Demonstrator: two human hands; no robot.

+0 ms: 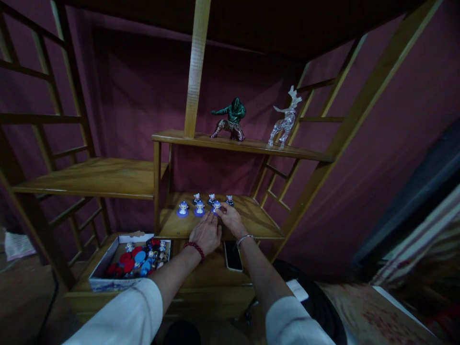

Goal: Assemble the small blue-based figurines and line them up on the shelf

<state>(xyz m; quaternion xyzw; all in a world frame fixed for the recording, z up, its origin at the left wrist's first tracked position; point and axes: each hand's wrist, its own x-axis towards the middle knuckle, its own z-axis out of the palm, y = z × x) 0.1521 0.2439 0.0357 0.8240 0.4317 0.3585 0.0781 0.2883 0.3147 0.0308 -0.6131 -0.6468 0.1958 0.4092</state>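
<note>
On the low shelf (258, 225) three small white-and-purple figurines stand on purple round bases in a front row. My right hand (233, 221), a silver bangle at its wrist, pinches the rightmost purple figurine (216, 206). Close beside it, my left hand (205, 235) wears a red bead bracelet and has its fingertips bent in at that figurine's base; its thumb is hidden. To the left are the middle purple figurine (199, 208) and the left purple figurine (183, 209). Behind them stand three dark-based figurines (212, 198) in a second row.
An open box (94, 278) of figurines and red and blue discs sits lower left. A phone (233, 255) lies below the shelf edge. The upper shelf (258, 145) holds a crouching green-and-pink figure (232, 120) and a clear deer (285, 120). A wooden post (197, 67) rises there.
</note>
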